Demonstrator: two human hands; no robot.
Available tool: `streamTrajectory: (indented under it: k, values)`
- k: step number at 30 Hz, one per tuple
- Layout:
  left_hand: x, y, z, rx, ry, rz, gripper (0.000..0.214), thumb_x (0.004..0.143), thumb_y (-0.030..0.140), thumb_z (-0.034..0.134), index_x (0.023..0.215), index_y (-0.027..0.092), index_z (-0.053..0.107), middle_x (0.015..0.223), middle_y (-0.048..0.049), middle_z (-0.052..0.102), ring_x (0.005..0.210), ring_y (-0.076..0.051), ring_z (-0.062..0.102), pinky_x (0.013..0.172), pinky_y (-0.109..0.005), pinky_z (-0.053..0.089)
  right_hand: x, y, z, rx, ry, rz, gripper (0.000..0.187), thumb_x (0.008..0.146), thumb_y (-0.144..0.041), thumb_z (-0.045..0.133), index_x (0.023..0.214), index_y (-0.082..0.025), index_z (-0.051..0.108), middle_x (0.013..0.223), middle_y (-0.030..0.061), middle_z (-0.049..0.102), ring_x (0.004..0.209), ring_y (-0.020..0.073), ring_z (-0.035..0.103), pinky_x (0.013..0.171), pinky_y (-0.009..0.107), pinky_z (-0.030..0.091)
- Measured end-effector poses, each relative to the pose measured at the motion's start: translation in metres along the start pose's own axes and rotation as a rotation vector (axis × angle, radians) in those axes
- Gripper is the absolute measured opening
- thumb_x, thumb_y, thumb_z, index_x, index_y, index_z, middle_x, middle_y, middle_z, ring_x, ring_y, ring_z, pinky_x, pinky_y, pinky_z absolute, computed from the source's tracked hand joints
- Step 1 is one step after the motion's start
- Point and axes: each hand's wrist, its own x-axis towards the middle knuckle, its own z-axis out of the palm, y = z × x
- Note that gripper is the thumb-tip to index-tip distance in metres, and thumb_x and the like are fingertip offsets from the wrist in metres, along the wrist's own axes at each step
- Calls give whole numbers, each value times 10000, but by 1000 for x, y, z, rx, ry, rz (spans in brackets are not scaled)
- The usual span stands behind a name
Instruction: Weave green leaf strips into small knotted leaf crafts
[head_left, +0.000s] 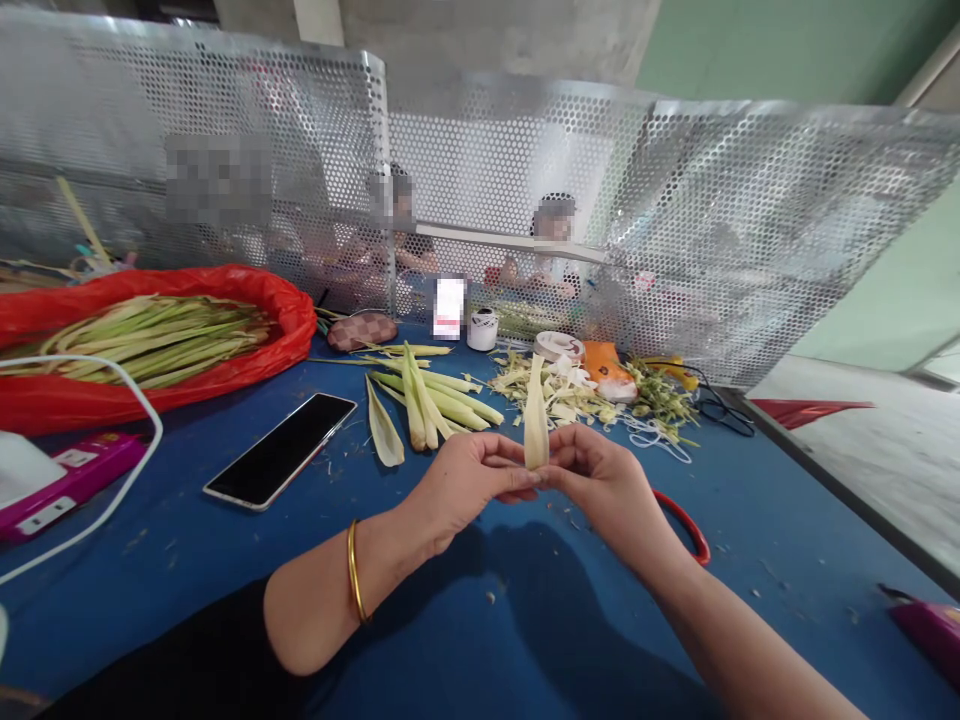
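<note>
Both of my hands meet over the blue table (pixel 420 620) and pinch the bottom of one pale yellow-green leaf strip (pixel 535 420), which stands upright between them. My left hand (pixel 469 480), with a gold bangle on its wrist, grips it from the left. My right hand (pixel 604 478) grips it from the right with curled fingers. Just beyond the hands lies a small bunch of similar pointed leaf pieces (pixel 427 400).
A red bag (pixel 285 310) full of long green leaves sits at the left. A black phone (pixel 281 448) lies face up near it, with a pink device and white cable (pixel 67 480). Leaf scraps (pixel 577 385), tape rolls and a perforated metal screen (pixel 525 170) stand behind; people sit beyond.
</note>
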Motion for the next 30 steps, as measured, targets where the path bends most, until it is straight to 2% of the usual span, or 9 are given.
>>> streamTrajectory:
  k: [9,14,16,18,21,23,25,30]
  values:
    - [3,1,-4,-45,20,1,174,628,195,785,766,134,699,676,-33,709,638,-139,669,652,-246,507,1,-4,2,171,-38,45,346,669,-384,779,886,-181,601,732,20,716,709,192,685,709,318,521]
    - [3,2,-3,-13,71,21,88,640,118,727,721,141,700,642,-8,683,604,-125,649,646,-243,493,-1,-2,3,171,-1,71,393,639,-410,796,879,-172,597,683,17,695,644,185,663,664,318,515]
    - [3,2,-3,-3,78,20,77,639,123,715,712,145,702,649,-5,679,602,-121,641,633,-241,476,-2,-2,3,140,-2,57,387,671,-401,773,919,-172,581,682,21,690,636,190,662,654,327,520]
    - [3,2,-3,1,83,9,78,634,164,725,707,147,704,655,-7,674,613,-122,634,608,-235,446,-3,-2,2,36,41,-54,322,733,-355,728,958,-184,574,757,38,694,687,195,663,680,338,526]
    - [3,1,-5,-20,81,-1,113,600,222,747,660,148,687,631,-4,649,622,-124,617,582,-233,398,-5,-5,1,-228,123,-381,126,789,-264,686,886,-222,619,886,50,653,820,202,634,756,348,514]
    - [2,1,-5,-42,76,-12,136,568,237,757,641,153,679,613,0,637,622,-127,605,580,-239,381,-6,-5,1,-369,107,-548,30,811,-224,668,831,-242,654,882,42,615,844,200,607,765,339,499]
    - [2,1,-6,-52,76,-25,164,542,254,770,636,156,678,614,-2,634,631,-131,598,583,-244,373,-6,-5,1,-435,81,-612,71,837,-194,638,830,-254,676,848,34,595,814,190,596,734,322,491]
    - [2,2,-7,-53,55,-46,162,532,251,763,630,156,675,633,2,617,667,-136,592,594,-250,372,-8,-4,2,-442,91,-629,129,863,-149,598,827,-249,672,825,27,583,775,173,592,697,296,482]
